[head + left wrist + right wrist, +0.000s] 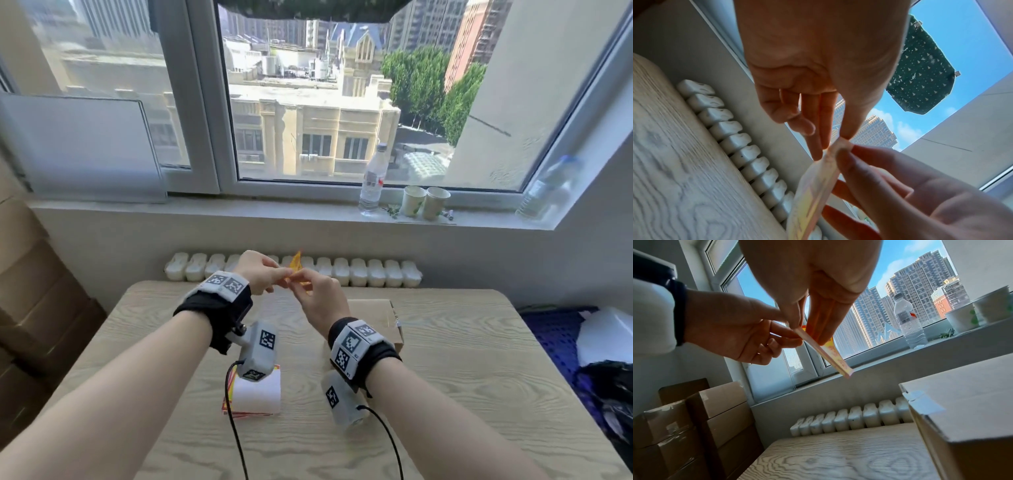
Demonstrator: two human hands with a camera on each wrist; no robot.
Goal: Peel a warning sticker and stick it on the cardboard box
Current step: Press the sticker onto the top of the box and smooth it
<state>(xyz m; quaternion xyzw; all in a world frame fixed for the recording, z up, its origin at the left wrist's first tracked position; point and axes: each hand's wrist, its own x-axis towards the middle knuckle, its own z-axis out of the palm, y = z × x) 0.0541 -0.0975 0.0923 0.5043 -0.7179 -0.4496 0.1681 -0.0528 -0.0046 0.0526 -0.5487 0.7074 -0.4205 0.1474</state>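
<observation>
My left hand (pixel 257 271) and right hand (pixel 320 298) both pinch the sticker (pixel 296 266), raised between them above the desk (pixel 445 359). The box (pixel 380 318) sits just under my right hand.

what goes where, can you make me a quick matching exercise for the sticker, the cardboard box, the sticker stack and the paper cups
Things:
1. warning sticker
2. cardboard box
3. sticker stack
4. paper cups

Places:
A. on the windowsill
B. pinched in both hands, above the table
C. on the table under the left wrist
D. on the table beyond the right wrist

Pairs: 1-B, 2-D, 3-C, 4-A
</observation>
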